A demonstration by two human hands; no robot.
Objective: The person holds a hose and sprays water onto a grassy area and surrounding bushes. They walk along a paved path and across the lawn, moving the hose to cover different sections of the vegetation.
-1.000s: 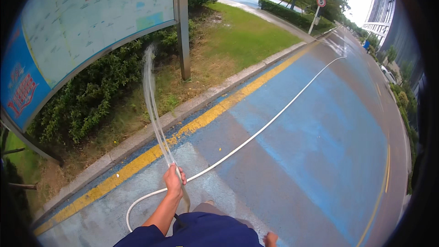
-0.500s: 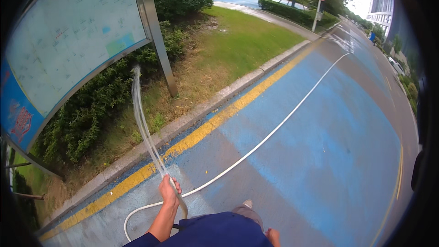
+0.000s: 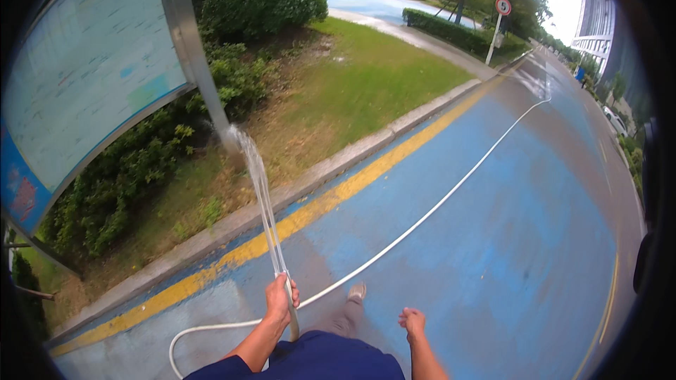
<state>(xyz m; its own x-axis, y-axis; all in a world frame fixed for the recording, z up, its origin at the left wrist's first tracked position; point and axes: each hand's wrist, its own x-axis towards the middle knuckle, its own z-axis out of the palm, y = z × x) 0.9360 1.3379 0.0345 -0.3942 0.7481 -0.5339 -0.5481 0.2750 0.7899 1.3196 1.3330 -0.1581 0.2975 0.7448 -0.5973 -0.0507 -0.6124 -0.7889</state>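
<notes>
My left hand [image 3: 280,298] grips the end of a white hose [image 3: 422,217], low in the middle of the view. A stream of water [image 3: 259,190] leaves the hose end and arcs up and left onto the grass and hedge [image 3: 141,176] beyond the curb. The hose loops on the ground behind my left hand and runs far up the blue pavement to the right. My right hand [image 3: 412,322] hangs free beside my hip, its fingers loosely curled around nothing. My shoe [image 3: 356,290] shows between the hands.
A large notice board [image 3: 84,77] on a metal post [image 3: 201,70] stands at the left over the hedge. A stone curb [image 3: 331,165] and yellow line [image 3: 338,193] separate grass from blue pavement. A road sign [image 3: 503,7] and trees stand far ahead.
The view has swung left and forward along the curb. The water stream now lands near the post's base, and my right hand has come into view.
</notes>
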